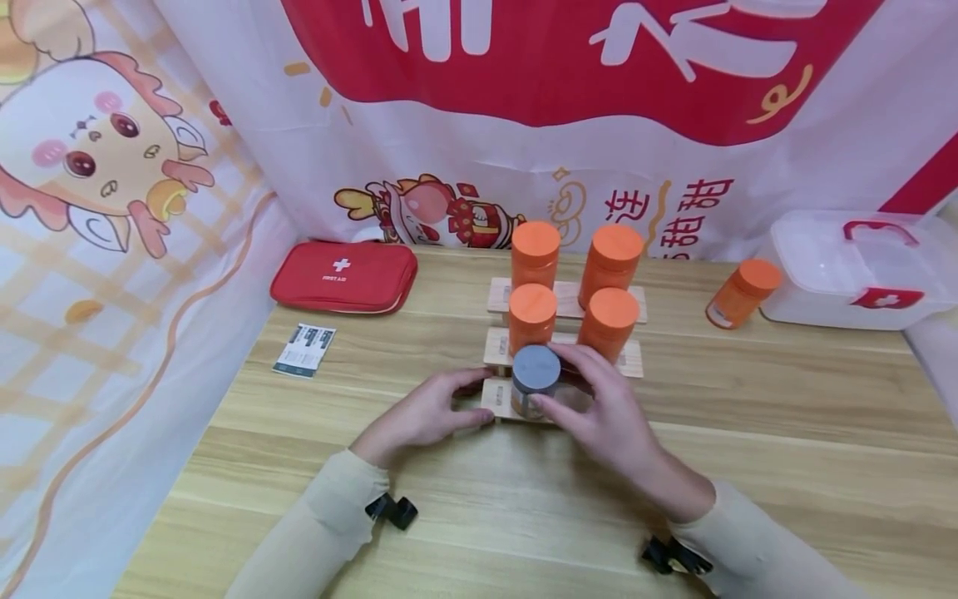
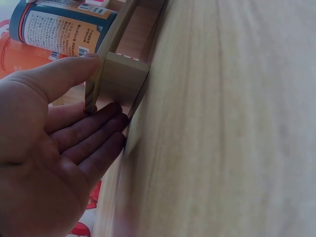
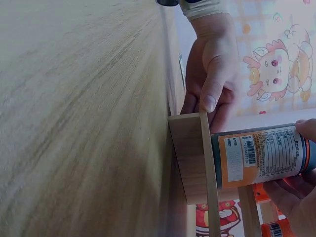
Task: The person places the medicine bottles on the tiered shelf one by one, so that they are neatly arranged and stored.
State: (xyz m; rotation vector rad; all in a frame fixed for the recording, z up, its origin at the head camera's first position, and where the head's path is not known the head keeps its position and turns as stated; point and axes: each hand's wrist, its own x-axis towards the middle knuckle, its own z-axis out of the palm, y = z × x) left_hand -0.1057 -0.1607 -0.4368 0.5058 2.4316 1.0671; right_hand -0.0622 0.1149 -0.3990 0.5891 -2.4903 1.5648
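Observation:
A jar (image 1: 535,370) with a grey-blue lid and an orange-and-white label stands upright at the left of the lowest step of a stepped wooden rack (image 1: 497,398). My right hand (image 1: 609,412) grips it from the right, thumb in front and fingers behind. At the rack's left end, my left hand (image 1: 427,412) holds the lowest step's edge. In the left wrist view the thumb touches the board (image 2: 117,30) and the other fingers reach under it. Two orange jars (image 1: 532,312) stand on the middle step and two orange jars (image 1: 612,254) on the top step.
A red first-aid pouch (image 1: 343,277) lies at the back left, with a printed card (image 1: 303,350) in front of it. Another orange jar (image 1: 743,294) stands at the right beside a clear plastic box (image 1: 823,274). A printed curtain (image 1: 449,150) hangs behind the table.

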